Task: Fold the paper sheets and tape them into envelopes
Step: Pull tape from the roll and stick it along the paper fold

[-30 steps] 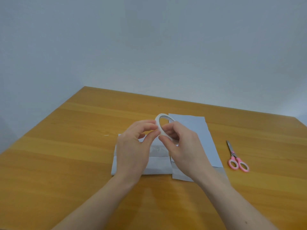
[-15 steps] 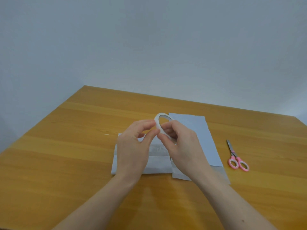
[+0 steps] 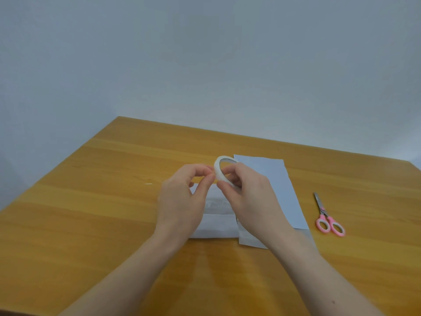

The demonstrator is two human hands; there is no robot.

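Observation:
A white tape roll (image 3: 219, 168) is held upright above the table, in the middle of the view. My right hand (image 3: 248, 197) grips it from the right, thumb on its lower rim. My left hand (image 3: 184, 197) pinches at the roll's left edge with thumb and forefinger. Under both hands lies a folded white paper (image 3: 216, 224). Flat white paper sheets (image 3: 278, 188) lie beside it to the right, partly hidden by my right hand and forearm.
Pink-handled scissors (image 3: 328, 217) lie shut on the wooden table (image 3: 91, 213), right of the sheets. A tiny white scrap (image 3: 148, 184) lies left of my hands. A plain wall rises behind the table's far edge.
Both hands have stayed over the folded paper. The left thumb and forefinger have shifted slightly along the roll's left edge, and the roll has turned a little.

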